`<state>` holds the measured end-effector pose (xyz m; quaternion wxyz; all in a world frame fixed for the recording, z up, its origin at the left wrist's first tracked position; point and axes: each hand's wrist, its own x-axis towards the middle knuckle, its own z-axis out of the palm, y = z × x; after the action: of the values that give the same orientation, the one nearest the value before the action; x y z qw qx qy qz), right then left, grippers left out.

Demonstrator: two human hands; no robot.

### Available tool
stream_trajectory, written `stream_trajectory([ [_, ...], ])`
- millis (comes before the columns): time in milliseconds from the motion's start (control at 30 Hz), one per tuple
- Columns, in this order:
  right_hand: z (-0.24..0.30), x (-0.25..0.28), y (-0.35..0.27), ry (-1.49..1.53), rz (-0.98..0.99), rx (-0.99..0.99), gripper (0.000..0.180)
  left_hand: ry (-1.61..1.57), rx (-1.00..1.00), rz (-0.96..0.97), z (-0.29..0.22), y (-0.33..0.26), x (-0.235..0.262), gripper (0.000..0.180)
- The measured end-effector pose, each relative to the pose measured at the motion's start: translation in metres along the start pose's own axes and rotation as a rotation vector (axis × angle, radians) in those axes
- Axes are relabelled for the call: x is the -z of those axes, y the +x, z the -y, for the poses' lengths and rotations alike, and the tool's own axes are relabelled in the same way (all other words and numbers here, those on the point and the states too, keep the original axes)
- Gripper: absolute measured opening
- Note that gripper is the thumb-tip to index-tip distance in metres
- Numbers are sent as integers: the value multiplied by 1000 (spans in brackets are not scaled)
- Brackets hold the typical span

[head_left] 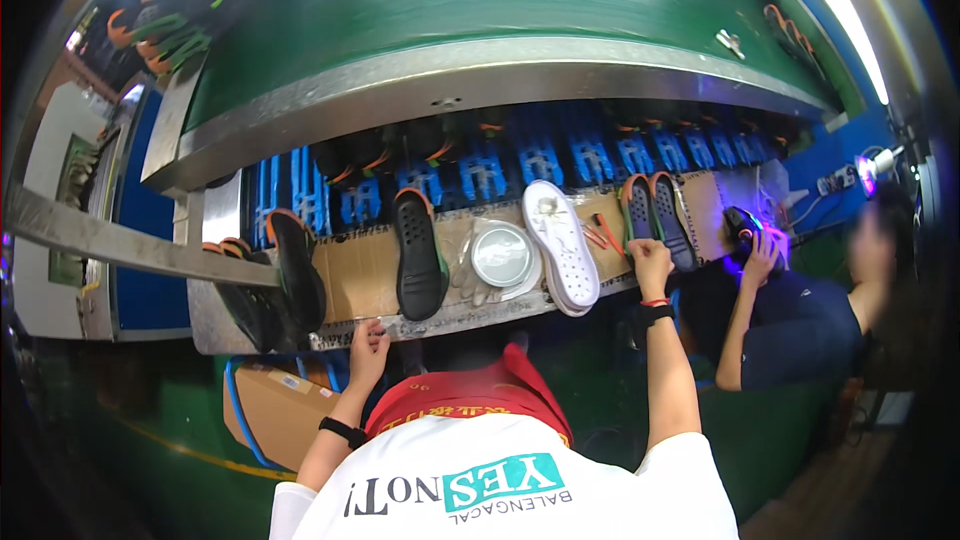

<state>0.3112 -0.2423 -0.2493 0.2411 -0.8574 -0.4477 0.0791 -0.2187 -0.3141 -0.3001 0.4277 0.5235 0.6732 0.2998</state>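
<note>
1. The pair of soles [655,206], dark with an orange rim, lies side by side on the cardboard-covered shelf [350,275], toward its right end, below the green conveyor belt [480,10].
2. The right hand [650,260] rests at the near ends of this pair; its fingers are curled and seem to touch the left sole of the two, but I cannot tell if they pinch it.
3. The left hand [368,352] is at the front metal edge of the shelf, fingers bent and close together, touching the edge and holding nothing.
4. Between the hands lie a black sole [418,255], a round metal tin [500,255] and a white sole [562,245].
5. A second black sole [295,270] lies further left.
6. At the right, another person's hand [762,258] rests beside a violet lamp [745,225].
</note>
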Motion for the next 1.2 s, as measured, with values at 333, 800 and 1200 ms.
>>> stream_trajectory([
  [333,16,28,47,304,-393,112,19,134,1,41,-7,-3,-4,35],
  [800,108,212,331,-534,-428,265,34,261,-65,-134,-15,-32,-28,30],
  [1200,97,244,431,-303,78,380,41,156,46,-113,-54,-36,-36,30],
])
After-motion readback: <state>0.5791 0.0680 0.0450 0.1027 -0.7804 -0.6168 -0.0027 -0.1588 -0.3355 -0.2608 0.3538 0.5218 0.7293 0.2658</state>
